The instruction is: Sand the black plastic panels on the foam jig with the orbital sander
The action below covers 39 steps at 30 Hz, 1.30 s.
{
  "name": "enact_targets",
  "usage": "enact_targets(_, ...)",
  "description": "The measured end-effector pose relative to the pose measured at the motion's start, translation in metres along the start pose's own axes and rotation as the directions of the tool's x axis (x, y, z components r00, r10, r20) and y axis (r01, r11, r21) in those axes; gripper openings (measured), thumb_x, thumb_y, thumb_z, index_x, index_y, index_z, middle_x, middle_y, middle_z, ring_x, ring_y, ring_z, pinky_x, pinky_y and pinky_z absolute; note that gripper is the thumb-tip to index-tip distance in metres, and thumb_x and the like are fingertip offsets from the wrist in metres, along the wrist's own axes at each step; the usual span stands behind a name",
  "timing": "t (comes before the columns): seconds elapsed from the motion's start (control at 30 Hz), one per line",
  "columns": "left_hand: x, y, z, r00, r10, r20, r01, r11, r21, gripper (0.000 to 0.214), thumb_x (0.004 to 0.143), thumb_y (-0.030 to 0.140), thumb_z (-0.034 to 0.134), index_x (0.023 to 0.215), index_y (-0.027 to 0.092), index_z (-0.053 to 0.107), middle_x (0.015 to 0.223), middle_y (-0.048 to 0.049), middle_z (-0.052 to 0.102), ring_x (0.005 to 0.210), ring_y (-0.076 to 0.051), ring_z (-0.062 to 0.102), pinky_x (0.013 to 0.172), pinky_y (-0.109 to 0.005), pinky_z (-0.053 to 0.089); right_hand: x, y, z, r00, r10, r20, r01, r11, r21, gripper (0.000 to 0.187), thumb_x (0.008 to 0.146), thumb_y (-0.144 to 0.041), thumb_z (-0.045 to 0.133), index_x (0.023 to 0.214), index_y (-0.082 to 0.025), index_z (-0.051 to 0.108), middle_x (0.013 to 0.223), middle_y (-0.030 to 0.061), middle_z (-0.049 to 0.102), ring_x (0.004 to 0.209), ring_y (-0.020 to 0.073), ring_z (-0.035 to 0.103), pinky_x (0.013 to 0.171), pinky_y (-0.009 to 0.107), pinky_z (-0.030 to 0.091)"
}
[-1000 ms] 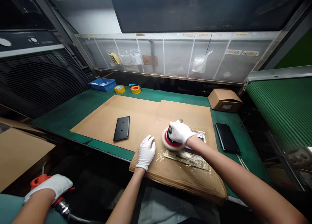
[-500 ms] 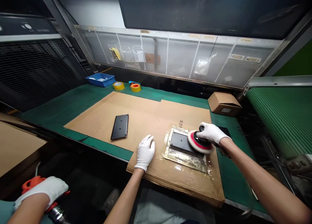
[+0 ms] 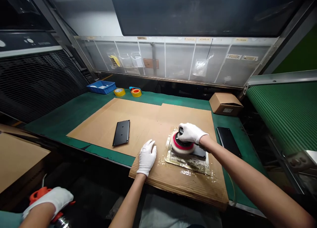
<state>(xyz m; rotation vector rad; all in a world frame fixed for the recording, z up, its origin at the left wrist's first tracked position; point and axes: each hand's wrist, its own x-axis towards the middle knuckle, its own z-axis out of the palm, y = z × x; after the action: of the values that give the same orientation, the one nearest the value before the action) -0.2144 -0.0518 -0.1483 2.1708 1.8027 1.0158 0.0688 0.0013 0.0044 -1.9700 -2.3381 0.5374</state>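
My right hand (image 3: 191, 132), in a white glove, grips a round polishing tool (image 3: 182, 144) with a red and white pad. The pad rests on a black flat plate (image 3: 198, 151) lying in a taped, shiny patch (image 3: 188, 163) of the cardboard sheet (image 3: 148, 122). My left hand (image 3: 147, 156), also gloved, lies flat and open on the cardboard just left of that patch. A second black plate (image 3: 121, 133) lies further left on the cardboard. A third black plate (image 3: 228, 140) lies on the green mat to the right.
Another person's gloved hand (image 3: 49, 200) holds an orange-handled tool at the bottom left. A small cardboard box (image 3: 225, 104), two tape rolls (image 3: 127, 92) and a blue tray (image 3: 101, 87) stand at the back of the green bench (image 3: 74, 112). A green conveyor belt (image 3: 284, 112) runs on the right.
My right hand has swept the polishing tool from the plate's right end back left onto its left part. My left hand has stayed flat on the cardboard.
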Motion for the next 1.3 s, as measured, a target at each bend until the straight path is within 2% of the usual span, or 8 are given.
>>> enact_targets(0.13,0.001,0.001,0.000,1.000,-0.002,0.002,0.002,1.000,0.003,0.032,0.094,0.026,0.054,0.118,0.017,0.072,0.131,-0.0146,0.071,0.122,-0.032,0.067,0.111,-0.052,0.052,0.007,0.006,-0.006,0.996,0.078,0.034,-0.078,0.997,-0.009,0.043,0.076,-0.042,0.065,0.114,-0.023,0.068,0.108,0.0126,0.074,0.087,0.0268,0.068,0.064,0.031,0.044)
enact_targets(0.37,0.001,0.000,0.000,1.000,0.000,-0.014,0.000,1.000,-0.014,0.033,0.094,0.027,0.052,0.119,0.016,0.072,0.131,-0.0158,0.071,0.121,-0.032,0.067,0.111,-0.054,0.052,0.021,-0.001,-0.009,0.997,0.045,0.064,-0.046,0.999,0.007,0.045,0.075,-0.040,0.066,0.117,-0.023,0.068,0.110,0.0116,0.074,0.088,0.0258,0.069,0.065,0.030,0.045)
enact_targets(0.57,0.001,-0.001,-0.001,1.000,-0.010,-0.001,0.010,0.999,-0.033,0.034,0.094,0.029,0.052,0.119,0.016,0.072,0.132,-0.0159,0.070,0.123,-0.032,0.066,0.112,-0.053,0.051,-0.003,0.008,-0.002,1.000,-0.015,-0.028,0.014,1.000,-0.012,0.032,0.080,-0.042,0.061,0.107,-0.026,0.068,0.100,0.0089,0.073,0.080,0.0246,0.068,0.062,0.030,0.042)
enact_targets(0.73,0.002,-0.001,-0.001,1.000,-0.016,0.011,0.016,0.999,-0.039,0.036,0.095,0.030,0.051,0.119,0.015,0.072,0.132,-0.0167,0.070,0.123,-0.032,0.066,0.112,-0.054,0.051,-0.035,0.045,-0.005,0.971,0.218,-0.098,-0.226,0.971,-0.076,0.032,0.083,-0.043,0.058,0.108,-0.025,0.068,0.102,0.0111,0.069,0.075,0.0241,0.066,0.059,0.029,0.037)
enact_targets(0.93,0.004,0.000,-0.001,1.000,-0.004,0.012,0.004,1.000,-0.025,0.035,0.095,0.033,0.051,0.117,0.016,0.072,0.132,-0.0154,0.070,0.123,-0.032,0.066,0.113,-0.052,0.050,-0.088,0.068,0.007,0.981,0.139,-0.138,-0.144,0.989,-0.029,0.035,0.090,-0.052,0.057,0.113,-0.027,0.067,0.098,0.0074,0.065,0.073,0.0186,0.061,0.065,0.027,0.039)
enact_targets(1.03,0.004,0.001,-0.002,1.000,-0.001,0.013,0.002,1.000,-0.027,0.034,0.094,0.032,0.051,0.116,0.017,0.072,0.131,-0.0153,0.070,0.123,-0.032,0.066,0.112,-0.052,0.050,-0.098,0.067,0.011,0.959,0.231,-0.164,-0.247,0.966,-0.081,0.035,0.093,-0.050,0.053,0.115,-0.027,0.068,0.101,0.0088,0.064,0.070,0.0188,0.060,0.062,0.029,0.037)
enact_targets(1.2,0.004,0.002,-0.002,1.000,-0.006,0.010,0.006,1.000,-0.031,0.034,0.094,0.032,0.051,0.116,0.017,0.072,0.131,-0.0150,0.071,0.123,-0.031,0.066,0.112,-0.053,0.050,-0.107,0.064,0.018,0.981,0.083,-0.177,-0.088,0.996,-0.023,0.035,0.092,-0.048,0.058,0.120,-0.028,0.066,0.103,0.0069,0.064,0.079,0.0191,0.063,0.067,0.027,0.040)
enact_targets(1.3,0.003,0.002,-0.002,1.000,-0.008,0.015,0.009,1.000,-0.020,0.035,0.095,0.032,0.050,0.116,0.016,0.072,0.132,-0.0165,0.070,0.124,-0.032,0.066,0.113,-0.053,0.049,-0.107,0.069,0.018,0.963,0.175,-0.206,-0.188,0.981,-0.048,0.032,0.093,-0.049,0.054,0.114,-0.028,0.067,0.099,0.0069,0.063,0.070,0.0177,0.059,0.061,0.028,0.035)
